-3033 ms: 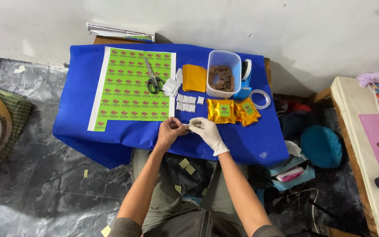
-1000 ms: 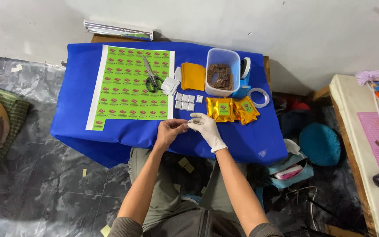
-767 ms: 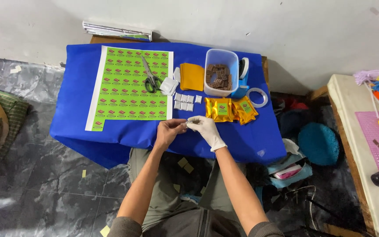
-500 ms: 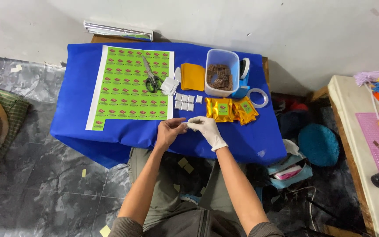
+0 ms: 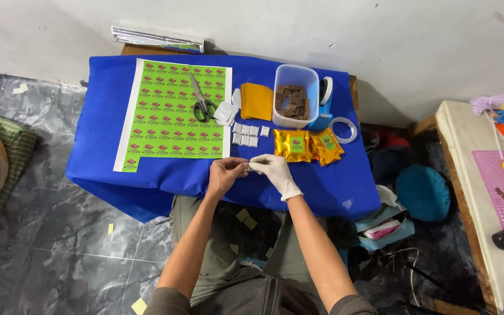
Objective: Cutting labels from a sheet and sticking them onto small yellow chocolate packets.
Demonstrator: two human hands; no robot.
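My bare left hand (image 5: 224, 173) and my white-gloved right hand (image 5: 275, 172) meet over the near edge of the blue-covered table (image 5: 345, 186). Their fingertips pinch one small whitish piece (image 5: 249, 168) between them; it is too small to make out. Just beyond the hands lie several small white wrapped squares (image 5: 246, 134) in rows. To their right sit gold foil pouches (image 5: 307, 146). A clear tub (image 5: 294, 104) holds brown blocks.
A green sticker sheet (image 5: 173, 114) covers the table's left half, with scissors (image 5: 201, 104) on it. An orange pouch stack (image 5: 256, 101), a tape dispenser (image 5: 324, 99) and a tape ring (image 5: 343, 129) lie at the back right. A second table (image 5: 485, 192) stands at right.
Both hands stay together at the table's near edge on the same small piece. Only the camera has shifted slightly.
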